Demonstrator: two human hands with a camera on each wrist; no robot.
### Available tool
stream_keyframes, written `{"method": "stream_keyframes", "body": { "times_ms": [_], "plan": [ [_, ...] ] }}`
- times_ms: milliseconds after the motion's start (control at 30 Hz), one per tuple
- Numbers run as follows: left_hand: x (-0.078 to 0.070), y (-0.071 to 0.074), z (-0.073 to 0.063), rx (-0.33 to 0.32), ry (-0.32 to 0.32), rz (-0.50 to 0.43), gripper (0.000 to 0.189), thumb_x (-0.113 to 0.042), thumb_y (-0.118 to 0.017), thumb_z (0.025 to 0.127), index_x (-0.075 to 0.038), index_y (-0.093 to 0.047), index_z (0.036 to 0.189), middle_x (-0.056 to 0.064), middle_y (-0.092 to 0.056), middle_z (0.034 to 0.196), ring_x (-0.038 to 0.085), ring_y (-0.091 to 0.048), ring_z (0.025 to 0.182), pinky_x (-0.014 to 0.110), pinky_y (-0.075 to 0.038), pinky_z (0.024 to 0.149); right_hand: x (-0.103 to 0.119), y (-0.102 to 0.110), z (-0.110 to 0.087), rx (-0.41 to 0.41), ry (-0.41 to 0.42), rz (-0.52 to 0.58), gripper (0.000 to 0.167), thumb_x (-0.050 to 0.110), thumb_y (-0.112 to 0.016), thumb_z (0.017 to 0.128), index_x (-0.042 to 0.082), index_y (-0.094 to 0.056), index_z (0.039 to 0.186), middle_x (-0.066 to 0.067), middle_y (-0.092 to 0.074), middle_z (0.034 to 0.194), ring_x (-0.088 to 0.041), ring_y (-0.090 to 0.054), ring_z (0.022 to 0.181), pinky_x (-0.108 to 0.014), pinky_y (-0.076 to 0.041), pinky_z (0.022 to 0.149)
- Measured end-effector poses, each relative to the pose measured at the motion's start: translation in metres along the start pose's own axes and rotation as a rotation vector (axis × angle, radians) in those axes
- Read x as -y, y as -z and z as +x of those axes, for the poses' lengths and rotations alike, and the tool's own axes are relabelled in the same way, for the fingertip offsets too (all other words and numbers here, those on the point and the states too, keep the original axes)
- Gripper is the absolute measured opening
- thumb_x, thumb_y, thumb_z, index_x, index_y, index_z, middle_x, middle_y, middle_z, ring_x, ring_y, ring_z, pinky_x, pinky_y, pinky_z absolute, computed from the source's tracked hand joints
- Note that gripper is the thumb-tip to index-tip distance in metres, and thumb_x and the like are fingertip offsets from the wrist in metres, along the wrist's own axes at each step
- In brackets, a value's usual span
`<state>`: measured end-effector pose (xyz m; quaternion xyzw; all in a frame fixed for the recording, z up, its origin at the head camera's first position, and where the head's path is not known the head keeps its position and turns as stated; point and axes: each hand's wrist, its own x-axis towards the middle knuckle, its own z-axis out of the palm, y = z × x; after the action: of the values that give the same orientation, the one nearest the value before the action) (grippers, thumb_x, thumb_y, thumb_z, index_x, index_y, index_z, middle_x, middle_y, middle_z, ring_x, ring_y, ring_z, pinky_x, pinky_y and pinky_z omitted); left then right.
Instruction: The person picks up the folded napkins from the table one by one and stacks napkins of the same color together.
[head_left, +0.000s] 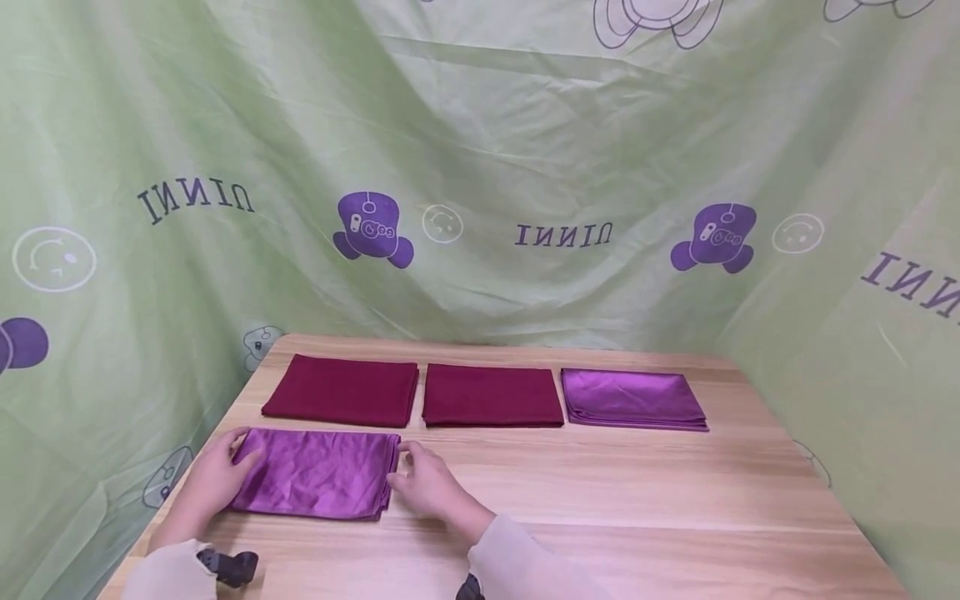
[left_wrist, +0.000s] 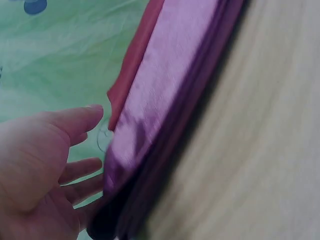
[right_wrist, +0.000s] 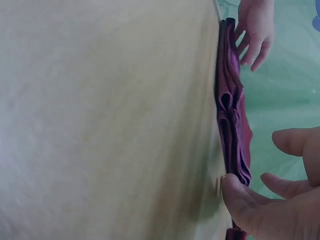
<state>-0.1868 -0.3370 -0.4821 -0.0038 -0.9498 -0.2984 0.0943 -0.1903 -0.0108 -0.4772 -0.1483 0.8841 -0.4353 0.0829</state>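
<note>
A folded purple satin cloth (head_left: 315, 473) lies near the front left of the table, its top slightly wrinkled. My left hand (head_left: 219, 473) is at its left edge, thumb over the top in the head view. In the left wrist view the fingers (left_wrist: 82, 171) of that hand are spread loosely beside the folded end. My right hand (head_left: 429, 482) is by the cloth's right edge, where the stacked layers show. Its fingertips (right_wrist: 231, 184) are right at the folds in the right wrist view, thumb held apart from them.
Along the back of the wooden table (head_left: 600, 517) lie two folded dark red cloths, one at left (head_left: 341, 390) and one in the middle (head_left: 492, 396). To their right is another folded purple cloth (head_left: 633, 397). A green printed curtain (head_left: 480, 150) surrounds the table's back and sides.
</note>
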Motion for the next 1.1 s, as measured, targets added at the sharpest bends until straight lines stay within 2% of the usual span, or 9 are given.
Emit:
{"method": "stream_keyframes", "body": {
  "times_ms": [200,433,533,633,733,833,867,1000,1100],
  "plan": [
    [0.009,0.002,-0.003,0.041,0.05,-0.071,0.06,-0.02,-0.06,0.097,0.02,-0.034,0.134,0.048,-0.037,0.127,0.061,-0.042,0.114,0.067,-0.035,0.094,0.002,-0.006,0.0,-0.011,-0.01,0.041,0.045,0.017,-0.072,0.088,0.004,-0.056,0.128,-0.017,-0.062,0.113,-0.014,-0.061,0.083,-0.032,-0.051,0.075],
    [0.019,0.004,-0.007,0.04,0.073,-0.096,0.056,-0.02,-0.062,0.096,0.018,-0.04,0.132,0.042,-0.047,0.124,0.057,-0.051,0.109,0.061,-0.042,0.09,0.006,-0.015,0.003,-0.038,-0.01,0.041,0.049,0.018,-0.075,0.084,0.002,-0.057,0.128,-0.018,-0.064,0.114,-0.027,-0.062,0.102,-0.039,-0.049,0.091],
    [0.022,0.004,-0.007,0.048,0.084,-0.113,0.055,-0.021,-0.064,0.095,0.017,-0.044,0.131,0.04,-0.05,0.124,0.055,-0.052,0.11,0.054,-0.047,0.088,0.008,-0.018,0.003,-0.05,-0.042,0.074,0.052,0.017,-0.076,0.083,0.003,-0.057,0.129,-0.017,-0.063,0.116,-0.032,-0.057,0.112,-0.042,-0.046,0.096],
    [0.025,0.004,-0.008,0.054,0.104,-0.173,0.054,-0.019,-0.066,0.095,0.016,-0.046,0.131,0.039,-0.05,0.125,0.052,-0.053,0.111,0.031,-0.051,0.082,0.01,-0.02,0.004,-0.064,-0.077,0.154,0.056,0.011,-0.076,0.082,0.002,-0.055,0.133,-0.017,-0.062,0.118,-0.031,-0.058,0.109,-0.041,-0.048,0.093],
    [0.028,0.005,-0.008,0.056,0.15,-0.275,0.055,-0.018,-0.066,0.094,0.016,-0.045,0.131,0.039,-0.05,0.125,0.026,-0.064,0.1,0.016,-0.047,0.075,0.011,-0.023,0.005,-0.061,-0.123,0.345,0.062,0.001,-0.075,0.08,0.0,-0.05,0.137,-0.017,-0.06,0.114,-0.026,-0.065,0.09,-0.038,-0.056,0.075],
    [0.031,0.006,-0.01,0.064,0.19,-0.352,0.056,-0.019,-0.067,0.094,0.015,-0.045,0.132,0.039,-0.052,0.122,-0.003,-0.057,0.086,0.013,-0.045,0.071,0.011,-0.025,0.006,-0.056,-0.157,0.536,0.066,-0.009,-0.073,0.079,-0.001,-0.047,0.139,-0.013,-0.058,0.106,-0.018,-0.065,0.071,-0.031,-0.057,0.058],
    [0.032,0.007,-0.01,0.067,0.202,-0.373,0.056,-0.019,-0.067,0.094,0.015,-0.045,0.133,0.039,-0.054,0.121,-0.009,-0.053,0.083,0.013,-0.046,0.071,0.011,-0.026,0.007,-0.053,-0.162,0.576,0.066,-0.011,-0.072,0.078,-0.002,-0.047,0.139,-0.011,-0.058,0.102,-0.017,-0.065,0.069,-0.031,-0.057,0.057],
    [0.032,0.009,-0.012,0.078,0.211,-0.435,0.052,-0.017,-0.068,0.093,0.012,-0.048,0.131,0.035,-0.059,0.116,-0.01,-0.053,0.081,0.015,-0.046,0.072,0.011,-0.028,0.009,-0.054,-0.132,0.574,0.061,-0.011,-0.073,0.077,-0.005,-0.052,0.134,-0.008,-0.061,0.092,-0.015,-0.062,0.075,-0.03,-0.056,0.064],
    [0.031,0.009,-0.011,0.073,0.215,-0.524,0.041,-0.014,-0.068,0.092,0.004,-0.057,0.127,0.014,-0.069,0.106,-0.006,-0.056,0.082,0.016,-0.047,0.072,0.011,-0.028,0.01,-0.072,-0.111,0.494,0.057,-0.007,-0.076,0.076,-0.003,-0.057,0.129,-0.006,-0.061,0.091,-0.014,-0.059,0.08,-0.027,-0.054,0.071]
  ]
}}
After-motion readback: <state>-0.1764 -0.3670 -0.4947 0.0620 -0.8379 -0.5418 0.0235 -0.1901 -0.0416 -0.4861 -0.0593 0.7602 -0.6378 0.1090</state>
